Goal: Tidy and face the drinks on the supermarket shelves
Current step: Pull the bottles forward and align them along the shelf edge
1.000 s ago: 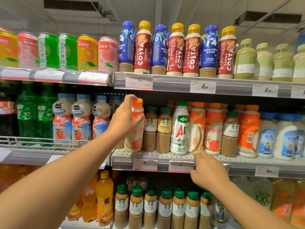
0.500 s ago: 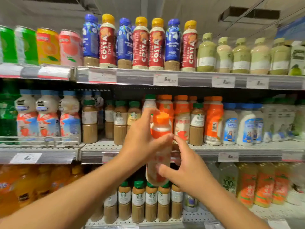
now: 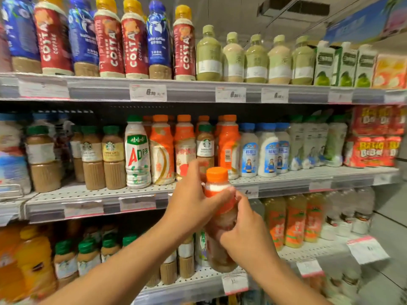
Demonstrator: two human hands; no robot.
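Gripping an orange-capped bottle (image 3: 220,219) at lower centre frame, left hand (image 3: 193,201) wraps its shoulder, right hand (image 3: 244,236) clasps its body.

White perforated shelves (image 3: 92,195) carry rows of upright drink bottles (image 3: 137,155).

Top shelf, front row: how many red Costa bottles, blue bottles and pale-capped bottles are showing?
Costa bottles: 4
Blue bottles: 3
Pale-capped bottles: 5
Total: 12
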